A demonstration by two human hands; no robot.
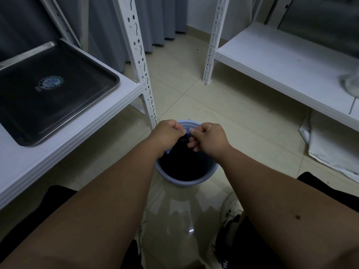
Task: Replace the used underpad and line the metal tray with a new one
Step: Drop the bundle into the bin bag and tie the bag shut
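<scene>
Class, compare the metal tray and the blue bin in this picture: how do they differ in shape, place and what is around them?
The metal tray is flat, shallow and rectangular; the blue bin is round and deep. The tray lies on the white shelf; the bin stands on the tiled floor. No hand touches the tray; the left hand and right hand hold dark material over the bin. Both have dark interiors.

A blue bin (187,171) with a dark inside stands on the tiled floor (223,113) at centre. White shelves run on both sides: one shelf (81,136) at 9 o'clock, another shelf (281,61) at 2 o'clock. Two slotted white posts (138,61) rise at 12 o'clock, with grey curtains (161,18) behind them. A fan base (350,84) sits at 3 o'clock. White sheeting (330,144) lies under the right shelf. A white shoe (231,208) shows at 5 o'clock.
</scene>
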